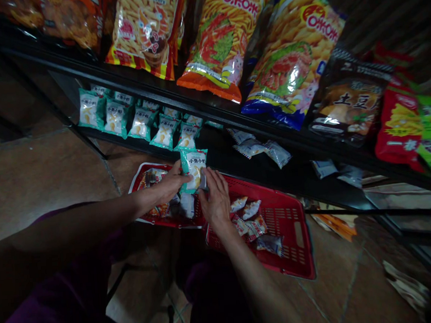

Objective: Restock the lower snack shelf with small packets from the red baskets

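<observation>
- While both hands meet just left of the frame's centre, a teal packet (pixel 193 164) stands upright between them, above the near edge of a red basket (pixel 281 215).
- The left hand (pixel 169 185) reaches in from the lower left, its fingers curled round the packet's left edge and clamped on it.
- The right hand (pixel 215 200) comes up from the bottom centre with its fingers loosely bent and their tips against the packet's lower right corner (whether they pinch it or merely touch it, I cannot tell).
- The basket lies on the tiled floor (pixel 48 167) at centre right, and small wrapped snacks (pixel 250 222) are scattered inside it, just right of the right hand.
- A row of matching teal packets (pixel 140 120) leans along the lower shelf (pixel 292 174) at centre left, its nearest one just above the held packet.
- A few pale sachets (pixel 258 149) lie on the same shelf, right of the row.
- Large crisp bags (pixel 289 54) fill the upper shelf across the top of the frame.
</observation>
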The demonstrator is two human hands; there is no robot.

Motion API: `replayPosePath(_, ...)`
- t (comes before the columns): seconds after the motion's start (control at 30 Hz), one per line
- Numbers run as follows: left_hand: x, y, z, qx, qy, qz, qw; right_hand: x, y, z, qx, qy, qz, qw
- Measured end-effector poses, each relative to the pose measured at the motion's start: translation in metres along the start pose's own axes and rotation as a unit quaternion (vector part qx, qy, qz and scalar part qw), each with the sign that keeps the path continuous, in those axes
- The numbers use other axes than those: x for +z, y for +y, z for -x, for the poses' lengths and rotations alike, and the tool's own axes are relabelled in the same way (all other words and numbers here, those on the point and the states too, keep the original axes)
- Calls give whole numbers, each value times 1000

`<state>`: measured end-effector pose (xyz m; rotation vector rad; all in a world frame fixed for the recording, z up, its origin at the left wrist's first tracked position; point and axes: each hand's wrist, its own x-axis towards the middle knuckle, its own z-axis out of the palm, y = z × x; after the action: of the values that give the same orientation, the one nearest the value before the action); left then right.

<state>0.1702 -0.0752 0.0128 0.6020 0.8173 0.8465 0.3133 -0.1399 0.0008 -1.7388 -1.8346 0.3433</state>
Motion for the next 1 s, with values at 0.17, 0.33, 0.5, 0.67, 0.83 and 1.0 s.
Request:
replayPosePath(0.17, 1, 3, 9, -29, -8, -55, 998, 3, -2, -3, 82, -16, -157, 984)
replayPosePath(0.33, -8, 1, 9, -9, -20, -98, 995, -3, -7, -10, 218, -71, -456, 860)
replayPosePath(0.5, -12, 0, 8, 51, -31, -164, 985, -3, -13, -13, 284, -69, -573, 766)
replayPosePath(0.67, -15, 0, 7, 82, -54, -202, 974, -5, -18, -15, 295, -50, -599, 743)
replayPosePath(0.83, -17, -1, 6, 87, -68, -222, 969, -7, -19, -16, 327, -37, -606, 724)
replayPosePath(1.0, -19, -3, 5, 85, -66, -217, 970, -5, -18, -16, 326, -20, -584, 743)
